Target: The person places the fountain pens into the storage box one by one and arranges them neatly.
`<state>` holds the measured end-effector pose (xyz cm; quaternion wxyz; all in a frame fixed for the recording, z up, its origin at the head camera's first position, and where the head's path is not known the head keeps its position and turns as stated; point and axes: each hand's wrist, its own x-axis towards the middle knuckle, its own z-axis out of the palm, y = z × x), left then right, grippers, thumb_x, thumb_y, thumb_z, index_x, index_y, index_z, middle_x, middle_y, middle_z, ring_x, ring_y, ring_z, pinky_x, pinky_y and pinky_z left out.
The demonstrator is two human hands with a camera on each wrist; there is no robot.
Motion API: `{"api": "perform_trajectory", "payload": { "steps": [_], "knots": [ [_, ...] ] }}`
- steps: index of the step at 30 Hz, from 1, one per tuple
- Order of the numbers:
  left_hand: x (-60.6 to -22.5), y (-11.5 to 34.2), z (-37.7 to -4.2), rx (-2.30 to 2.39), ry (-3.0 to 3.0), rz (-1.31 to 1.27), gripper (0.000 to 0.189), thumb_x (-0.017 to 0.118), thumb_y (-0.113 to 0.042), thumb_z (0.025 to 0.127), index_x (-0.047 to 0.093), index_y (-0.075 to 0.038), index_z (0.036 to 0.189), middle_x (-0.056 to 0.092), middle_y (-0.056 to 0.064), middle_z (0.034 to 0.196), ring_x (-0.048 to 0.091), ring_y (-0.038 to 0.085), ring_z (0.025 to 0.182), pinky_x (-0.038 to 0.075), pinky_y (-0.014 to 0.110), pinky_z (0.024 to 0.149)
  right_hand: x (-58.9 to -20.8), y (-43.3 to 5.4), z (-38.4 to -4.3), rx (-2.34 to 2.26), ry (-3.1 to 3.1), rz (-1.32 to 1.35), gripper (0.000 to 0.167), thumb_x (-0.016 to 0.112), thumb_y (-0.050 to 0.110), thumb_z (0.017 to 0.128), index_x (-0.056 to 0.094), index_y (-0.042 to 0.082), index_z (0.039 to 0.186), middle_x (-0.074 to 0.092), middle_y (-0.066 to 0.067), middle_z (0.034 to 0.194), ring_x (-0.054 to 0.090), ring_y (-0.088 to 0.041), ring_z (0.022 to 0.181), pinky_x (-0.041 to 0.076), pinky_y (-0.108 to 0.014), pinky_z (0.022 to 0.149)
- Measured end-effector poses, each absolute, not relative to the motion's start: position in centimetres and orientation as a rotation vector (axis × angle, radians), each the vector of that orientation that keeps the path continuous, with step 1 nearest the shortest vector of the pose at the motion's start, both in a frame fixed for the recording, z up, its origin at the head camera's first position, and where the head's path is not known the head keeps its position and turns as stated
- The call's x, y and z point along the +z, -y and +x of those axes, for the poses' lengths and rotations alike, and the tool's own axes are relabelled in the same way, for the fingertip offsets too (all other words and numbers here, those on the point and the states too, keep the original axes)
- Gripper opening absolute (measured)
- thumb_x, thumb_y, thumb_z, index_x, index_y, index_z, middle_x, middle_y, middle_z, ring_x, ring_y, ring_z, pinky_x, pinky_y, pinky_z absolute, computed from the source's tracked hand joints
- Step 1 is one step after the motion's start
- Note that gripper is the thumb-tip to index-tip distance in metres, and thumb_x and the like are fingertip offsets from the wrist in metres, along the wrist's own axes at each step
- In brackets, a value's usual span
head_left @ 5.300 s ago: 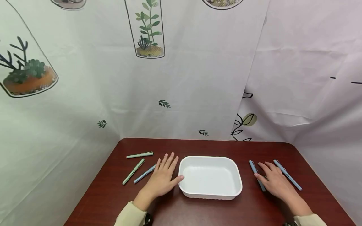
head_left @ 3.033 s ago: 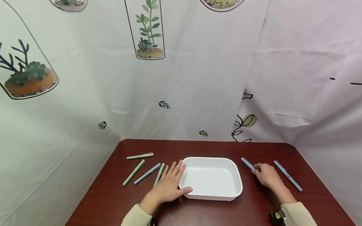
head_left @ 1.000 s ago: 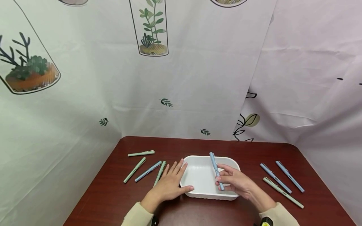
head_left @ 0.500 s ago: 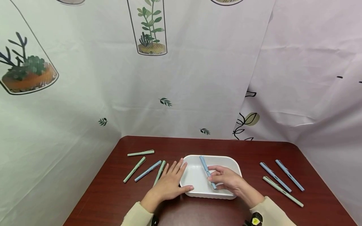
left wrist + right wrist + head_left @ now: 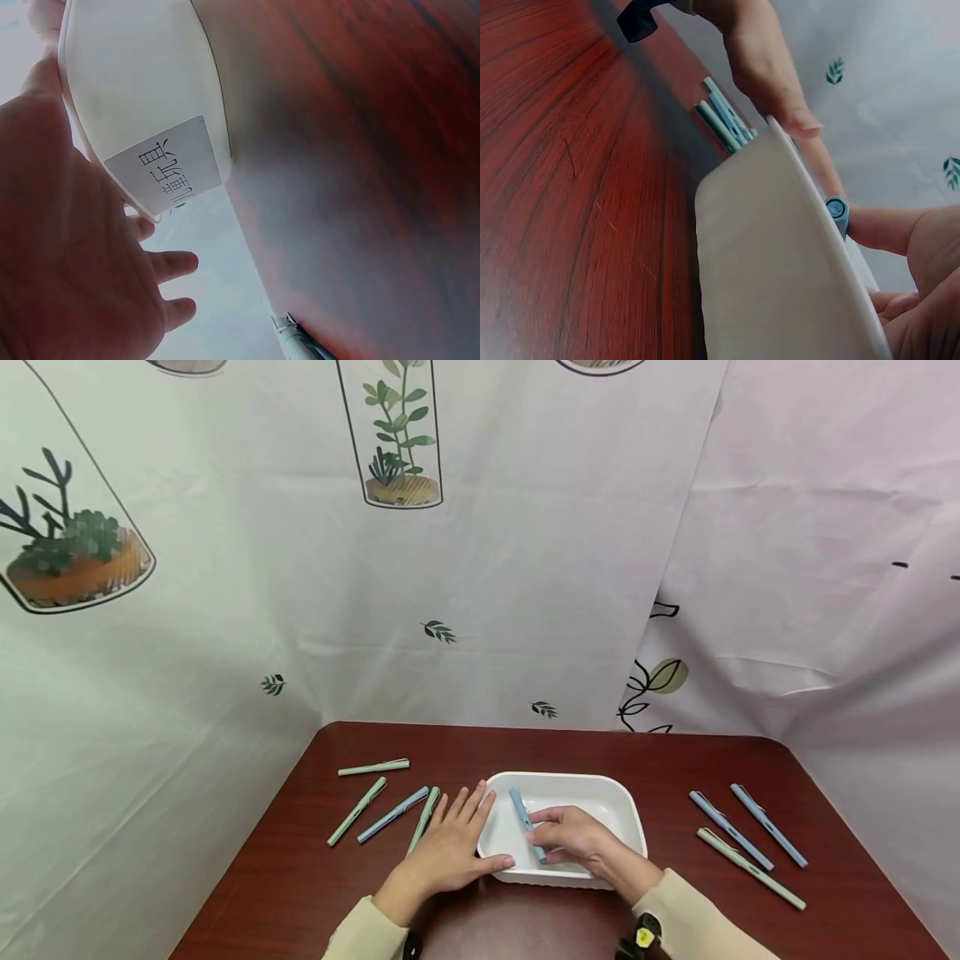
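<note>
Blue pen (image 5: 522, 808) is over the inside of the white plastic dish (image 5: 558, 789), toward its left end. It is pinched between the thumb and fingers of the right hand (image 5: 573, 835), which hold it on its lower half. Whether it touches the bottom of the dish is hard to tell.

It should be light and easy to lift with just a few fingers. It looks hard and stiff, so it should not bend or squash. Its smooth, round sides could roll or slip, so the middle seems the best place to pinch. It does not look easy to break.

It is long, thin and soft blue, and it lies on a slant, with its far end leaning left. In the right wrist view, its near end is a round tip with a ring in it, just by the rim.

The dish is white and shiny, with round corners and low walls. It looks stiff and light too, so a hand on its edge should be enough to steady it. The left hand (image 5: 448, 856) rests at its left edge, fingers straight and spread apart, pinching nothing. A label (image 5: 169, 163) with dark writing sits on its outside wall.
</note>
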<state>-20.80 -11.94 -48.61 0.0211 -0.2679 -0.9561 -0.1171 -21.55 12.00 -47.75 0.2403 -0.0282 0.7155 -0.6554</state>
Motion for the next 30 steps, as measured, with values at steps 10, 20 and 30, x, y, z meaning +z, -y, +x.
{"api": "perform_trajectory", "payload": {
  "steps": [10,20,30],
  "knots": [
    [-48.8,12.0,-20.8,-0.386,2.961,-0.843,0.099,0.049,-0.075,0.092,0.027,-0.007,0.160,0.021,0.015,0.168,0.027,0.042,0.150,0.019,0.066,0.118,-48.5,-10.5,-22.2,-1.793,-1.966,-0.024,0.040,0.072,0.005,0.089,0.061,-0.017,0.120,0.066,-0.010,0.090,0.064,-0.013,0.077,0.060,-0.028,0.070],
    [-48.8,11.9,-20.9,-0.380,2.966,-0.833,0.098,0.050,-0.075,0.091,0.028,-0.009,0.161,0.021,0.014,0.168,0.028,0.042,0.150,0.020,0.065,0.118,-48.6,-9.8,-22.2,-1.764,-1.939,-0.059,0.042,0.070,0.005,0.090,0.058,-0.019,0.122,0.067,-0.014,0.096,0.067,-0.016,0.080,0.061,-0.032,0.074],
    [-48.9,12.1,-20.9,-0.409,2.959,-0.841,0.098,0.050,-0.074,0.091,0.027,-0.009,0.161,0.020,0.015,0.168,0.029,0.042,0.149,0.020,0.066,0.117,-48.8,-9.2,-22.3,-1.744,-1.926,-0.071,0.053,0.071,0.001,0.086,0.049,-0.021,0.130,0.064,-0.019,0.102,0.070,-0.019,0.083,0.061,-0.033,0.076]
  ]
}}
